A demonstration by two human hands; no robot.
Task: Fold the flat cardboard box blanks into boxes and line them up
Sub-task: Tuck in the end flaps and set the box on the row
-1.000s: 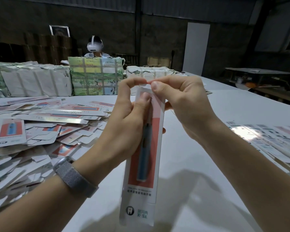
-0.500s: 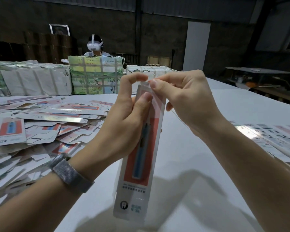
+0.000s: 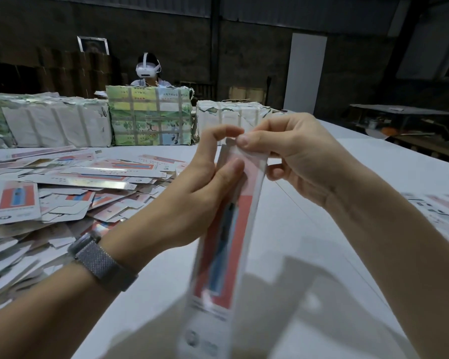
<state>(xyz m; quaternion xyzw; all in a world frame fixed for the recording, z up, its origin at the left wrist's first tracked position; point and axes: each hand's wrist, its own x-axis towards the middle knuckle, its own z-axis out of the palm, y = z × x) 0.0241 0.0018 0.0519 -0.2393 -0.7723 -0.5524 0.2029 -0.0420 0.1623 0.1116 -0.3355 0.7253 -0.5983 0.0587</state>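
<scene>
We are partway through one box, and most of the job looks to be ahead of us. Our left hand (image 3: 192,193) grips the long narrow box (image 3: 226,229) near its top, thumb laid along the front panel and forefinger hooked over the upper edge. Our right hand (image 3: 296,156) pinches the top flap from the right, fingertips meeting the left forefinger at the box's upper end. The box is held upright and slightly tilted in the air above the worktop (image 3: 309,242), between our forearms, its lower end blurred. We judge that the body is already formed into a sleeve and that the top closure is being tucked; whether the bottom end is closed we cannot tell.

What is left: a wide heap of flat blanks (image 3: 62,193) lies on the left of the worktop, unfolded. On the right edge a row of printed pieces (image 3: 441,216) lies side by side; whether these are finished boxes lined up or more blanks, we cannot say.

As for writing, the box front shows a red panel with a blue pen-like item printed on it, and small marks near the bottom too blurred to read. The far wrapped bundles (image 3: 151,117) carry printed characters, also illegible from here. A person wearing a headset (image 3: 147,69) sits behind them.
</scene>
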